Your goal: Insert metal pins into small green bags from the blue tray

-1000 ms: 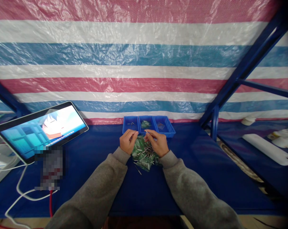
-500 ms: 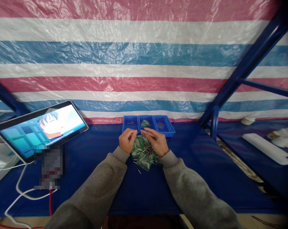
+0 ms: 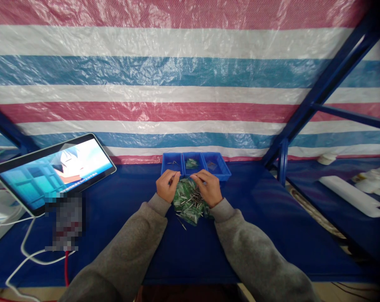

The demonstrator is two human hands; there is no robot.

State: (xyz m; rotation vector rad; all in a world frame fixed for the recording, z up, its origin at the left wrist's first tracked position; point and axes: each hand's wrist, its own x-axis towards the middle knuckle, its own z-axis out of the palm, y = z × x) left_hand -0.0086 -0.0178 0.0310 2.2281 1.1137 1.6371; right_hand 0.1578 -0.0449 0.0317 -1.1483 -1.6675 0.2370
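Observation:
My left hand (image 3: 167, 185) is closed, thumb and forefinger pinched together just in front of the blue divided tray (image 3: 223, 174). Whatever lies in that pinch is too small to make out. Opposite it, my right hand (image 3: 209, 187) is also closed, its thumb against the curled fingers, and its contents cannot be seen. Between and below both hands lies a heap of small metal pins and green plastic packets (image 3: 190, 203). One loose pin (image 3: 181, 224) rests at the heap's near left. In the tray's middle compartment are green packets (image 3: 191, 163); thin metal pieces (image 3: 171, 162) lie in its left one.
A tablet (image 3: 58, 172) leans at the left, with a blurred-out object (image 3: 68, 222) and white cables (image 3: 29, 256) before it. Blue metal frame bars (image 3: 298, 119) rise at the right. Beyond them lies a white flat object (image 3: 353, 195). A striped plastic sheet (image 3: 177, 71) hangs behind.
The fingers of my right hand, stretched toward the left hand before, have drawn back and curled in. A slightly wider gap separates the hands. My left hand has barely moved.

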